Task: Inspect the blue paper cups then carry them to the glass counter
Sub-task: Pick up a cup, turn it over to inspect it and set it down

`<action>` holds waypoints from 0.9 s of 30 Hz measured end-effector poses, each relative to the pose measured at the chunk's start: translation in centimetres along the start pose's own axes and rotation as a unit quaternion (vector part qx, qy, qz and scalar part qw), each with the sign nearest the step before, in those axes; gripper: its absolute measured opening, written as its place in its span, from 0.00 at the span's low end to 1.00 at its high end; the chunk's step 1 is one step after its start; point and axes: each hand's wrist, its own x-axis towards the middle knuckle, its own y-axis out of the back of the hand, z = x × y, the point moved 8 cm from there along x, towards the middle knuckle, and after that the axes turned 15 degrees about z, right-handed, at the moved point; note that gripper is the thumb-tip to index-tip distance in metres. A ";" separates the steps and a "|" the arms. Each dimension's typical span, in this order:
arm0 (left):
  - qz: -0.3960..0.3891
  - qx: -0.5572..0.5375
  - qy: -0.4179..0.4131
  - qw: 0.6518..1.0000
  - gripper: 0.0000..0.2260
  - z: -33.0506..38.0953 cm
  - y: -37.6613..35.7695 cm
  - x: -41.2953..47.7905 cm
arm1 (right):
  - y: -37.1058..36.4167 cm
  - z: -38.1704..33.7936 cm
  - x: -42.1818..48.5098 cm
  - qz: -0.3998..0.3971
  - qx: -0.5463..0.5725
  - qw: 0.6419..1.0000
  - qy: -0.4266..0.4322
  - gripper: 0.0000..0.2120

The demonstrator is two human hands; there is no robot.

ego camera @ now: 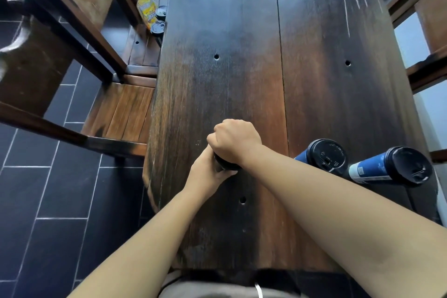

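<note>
- A yellow bottle [146,8] and two cans [157,27] sit on a chair seat left of the table [242,55], well apart from the work.
- The left hand [208,173] comes in from below and its grip curls round the body of the held cup [221,167], hiding the cup's wall.
- Only the dark lid [225,164] shows between the hands, over the near middle of the table.
- The right hand [235,140] covers the lid from above, its grip curled down on it.
- This looks like the inspect step, probably a check of the lid's seat. Keep the cup upright, steady it low with the left hand, and press or turn lightly with the right so the paper wall does not buckle.
- The second cup [324,155] and third cup [389,167], both blue with lids on, stand close together near the table's right edge, untouched.
- No glass counter is in view.
</note>
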 end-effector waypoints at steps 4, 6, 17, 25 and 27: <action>-0.025 0.004 0.007 1.000 0.24 1.1 0.4 -0.3 | 0.6 -0.3 -0.4 0.003 0.015 1.000 -0.021 0.16; -0.035 0.005 -0.002 0.999 0.28 1.5 0.6 -0.6 | 1.4 -0.1 -0.6 0.020 0.037 0.998 -0.040 0.18; -0.048 -0.066 -0.036 0.996 0.21 7.9 6.2 -4.4 | 9.9 2.7 -5.3 -0.015 0.419 0.895 -0.149 0.32; -0.041 -0.121 -0.085 0.988 0.25 13.3 10.5 -6.4 | 14.8 2.5 -7.2 0.076 0.491 0.851 -0.170 0.42; -0.044 -0.140 -0.082 0.986 0.27 14.0 11.2 -6.7 | 16.1 2.0 -7.2 0.090 0.513 0.836 -0.172 0.35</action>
